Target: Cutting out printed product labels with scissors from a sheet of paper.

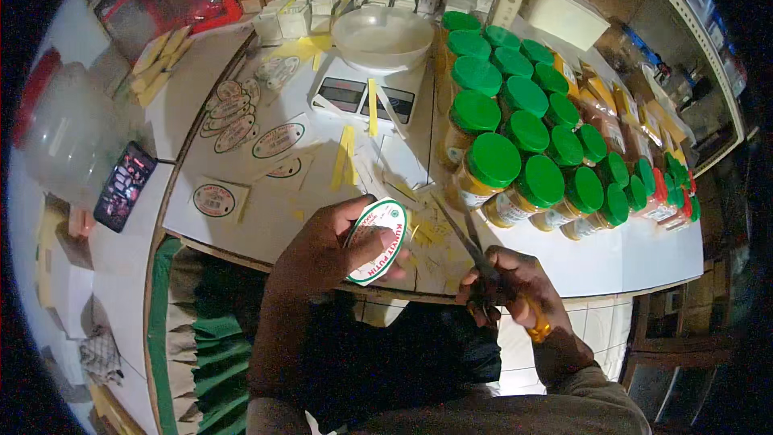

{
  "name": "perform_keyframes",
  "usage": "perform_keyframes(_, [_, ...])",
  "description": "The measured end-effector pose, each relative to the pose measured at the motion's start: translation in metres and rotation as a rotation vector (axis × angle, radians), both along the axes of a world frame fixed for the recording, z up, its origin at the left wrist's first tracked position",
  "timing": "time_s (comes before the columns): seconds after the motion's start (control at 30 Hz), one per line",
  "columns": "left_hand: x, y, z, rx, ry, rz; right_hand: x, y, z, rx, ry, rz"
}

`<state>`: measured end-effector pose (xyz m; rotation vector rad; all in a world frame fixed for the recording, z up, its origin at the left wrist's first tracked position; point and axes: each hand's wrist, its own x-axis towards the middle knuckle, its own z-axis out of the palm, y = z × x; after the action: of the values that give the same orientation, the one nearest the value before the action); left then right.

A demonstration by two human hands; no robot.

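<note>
Between thumb and fingers, my left hand point(338, 241) grips an oval paper label point(375, 257) with a green border and red writing. White paper remains around parts of its edge. My right hand point(513, 290) holds a pair of scissors point(471, 241) by the handles, the blades parted and pointing away from me, to the right of the label and apart from it. Yellow paper scraps point(432, 235) lie on the white table point(235, 223) beyond my hands. More oval labels point(232, 112) are heaped on the left, and a single square-cut label point(214, 200) lies nearer me.
Rows of jars with green lids point(494, 160) crowd the table's right side. A digital scale point(362, 96) bearing a round plastic bowl point(383, 42) stands behind the scraps. At left are a phone point(125, 186) and a clear plastic container point(72, 121). Stacked labels point(320, 3) line the back.
</note>
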<state>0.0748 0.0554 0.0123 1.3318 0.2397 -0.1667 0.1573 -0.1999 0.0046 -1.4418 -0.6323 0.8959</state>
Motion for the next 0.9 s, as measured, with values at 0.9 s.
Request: perform_keyframes(0.9, [-0.027,-0.038,0.033,0.317,-0.185,0.228,-0.018,0.053,0.011,0.263,-0.076,-0.252])
